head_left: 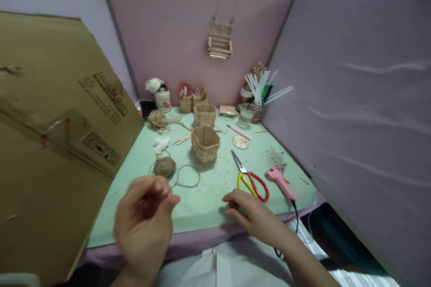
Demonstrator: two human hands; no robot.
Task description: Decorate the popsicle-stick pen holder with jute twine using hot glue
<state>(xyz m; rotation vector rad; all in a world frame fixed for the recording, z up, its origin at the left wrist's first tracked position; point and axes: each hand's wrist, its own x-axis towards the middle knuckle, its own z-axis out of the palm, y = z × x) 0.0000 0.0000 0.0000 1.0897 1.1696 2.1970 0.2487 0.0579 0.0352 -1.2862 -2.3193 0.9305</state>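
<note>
My left hand is raised at the table's front edge, fingers curled in and thumb alongside; whether anything is inside does not show. Just beyond it sits a ball of brown twine, its loose strand looping to the right and running back towards my fingers. My right hand hovers low over the front of the table, fingers loosely bent and apart, holding nothing visible. Beside its fingertips lie scissors with one red and one yellow handle, blades pointing away. Farther back stand two woven baskets, the nearer in front of the other.
At right lies a pink glue gun with a black cord. Behind are a pink pen-like tool, a small dish, a clear cup and white glue sticks. A large cardboard sheet borders the left side; wall panels enclose the table.
</note>
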